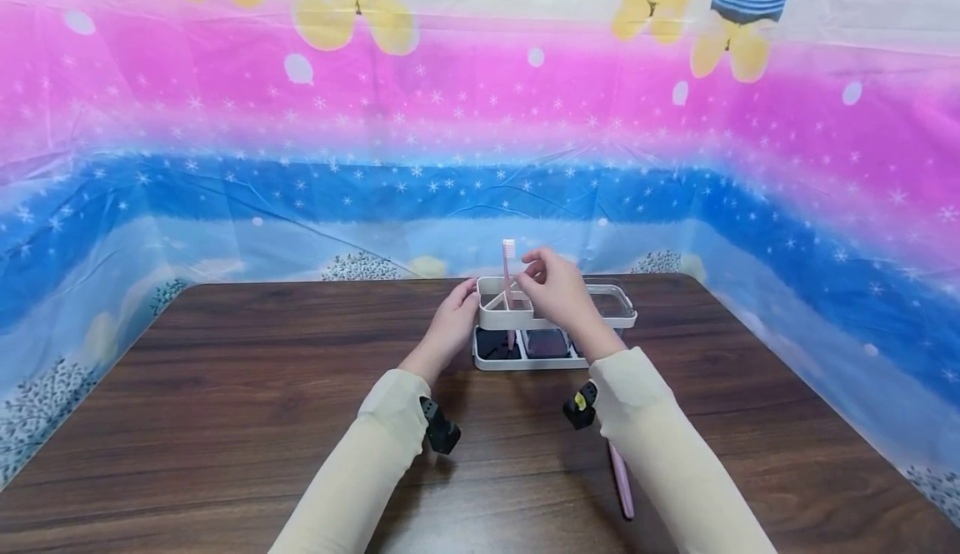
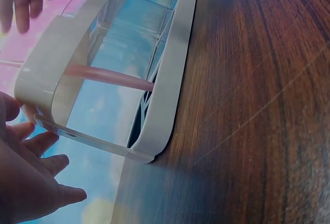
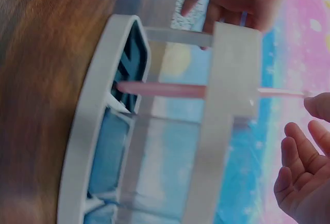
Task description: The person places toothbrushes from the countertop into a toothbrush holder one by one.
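1. A pink plastic toothbrush [image 1: 508,287] stands bristles-up in the left-end compartment of a white-framed, clear-walled plastic organiser [image 1: 615,314], which sits near the far edge of the dark wood-grain counter [image 1: 225,371], about midway along it.
2. The left hand [image 1: 452,321] rests with relaxed fingers against the organiser's left end, gripping nothing. The right hand [image 1: 553,286] hovers over the top rim just beside the brush; its fingers look released, though whether the tips touch the handle cannot be told.
3. Risk, as a judgement: the light organiser could slide or tip should the left hand press sideways, and the tall brush could lean or topple if brushed by the right fingers.
4. Only the head view shows a second pink toothbrush [image 1: 622,479] lying on the counter under the right sleeve. The left wrist view [image 2: 111,77] and right wrist view [image 3: 165,90] alone show the handle passing down to the slotted base.
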{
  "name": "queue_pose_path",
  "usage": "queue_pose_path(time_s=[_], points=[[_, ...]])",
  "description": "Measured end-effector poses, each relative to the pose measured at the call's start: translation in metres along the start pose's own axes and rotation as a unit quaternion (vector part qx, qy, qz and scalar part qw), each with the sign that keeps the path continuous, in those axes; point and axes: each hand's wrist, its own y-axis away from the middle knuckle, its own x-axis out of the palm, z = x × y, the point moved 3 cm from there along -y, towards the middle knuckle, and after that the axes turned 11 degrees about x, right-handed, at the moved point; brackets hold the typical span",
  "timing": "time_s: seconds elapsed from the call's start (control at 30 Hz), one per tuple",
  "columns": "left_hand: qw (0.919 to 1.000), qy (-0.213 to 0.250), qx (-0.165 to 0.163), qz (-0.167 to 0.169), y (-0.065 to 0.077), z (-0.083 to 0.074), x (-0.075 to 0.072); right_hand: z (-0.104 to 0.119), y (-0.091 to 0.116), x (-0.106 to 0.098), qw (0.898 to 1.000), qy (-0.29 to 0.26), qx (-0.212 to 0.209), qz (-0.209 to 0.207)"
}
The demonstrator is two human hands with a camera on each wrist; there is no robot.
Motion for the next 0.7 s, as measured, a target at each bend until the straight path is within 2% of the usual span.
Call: queue_pose_path(time_s=[0.17,0.33,0.53,0.7], points=[[1.0,0.001,-0.002,0.002,-0.001,-0.001,0.003,-0.007,0.01,-0.026,1.0,-0.003,-0.01,-0.005],[1.0,-0.002,-0.002,0.005,-0.001,-0.002,0.004,-0.027,0.028,-0.053,1.0,0.006,-0.015,-0.006],[0.9999,-0.007,-0.004,0.007,-0.002,0.0,0.004,-0.062,0.05,-0.085,1.0,0.02,-0.005,-0.018],[0.9998,-0.02,-0.008,0.003,-0.001,0.0,0.001,-0.096,0.071,-0.1,0.999,0.042,0.026,-0.019]])
